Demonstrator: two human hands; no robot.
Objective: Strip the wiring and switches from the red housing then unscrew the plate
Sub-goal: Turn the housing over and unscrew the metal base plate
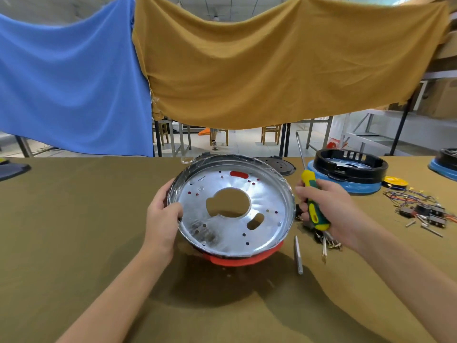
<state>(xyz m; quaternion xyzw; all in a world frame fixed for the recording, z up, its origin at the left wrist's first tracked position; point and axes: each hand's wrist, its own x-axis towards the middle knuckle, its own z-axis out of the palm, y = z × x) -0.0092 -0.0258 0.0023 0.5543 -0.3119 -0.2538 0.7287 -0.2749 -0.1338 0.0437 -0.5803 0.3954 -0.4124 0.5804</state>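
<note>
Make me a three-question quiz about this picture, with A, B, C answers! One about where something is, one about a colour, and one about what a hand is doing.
1. Where does the loose pile of wires and switches lie?
A. On the table, right of the plate
B. Inside the plate
C. Under the blue cloth

2. What colour is the screwdriver handle?
A. Red and white
B. Yellow and green
C. All black

3. What is the left hand doing?
A. Lying flat on the table
B. Holding the screwdriver
C. Gripping the rim of the silver plate

Answers:
1 A, the pile sits on the cloth-covered table, far right.
2 B, the handle in the right hand is yellow and green.
3 C, its fingers curl over the plate's left rim.
</note>
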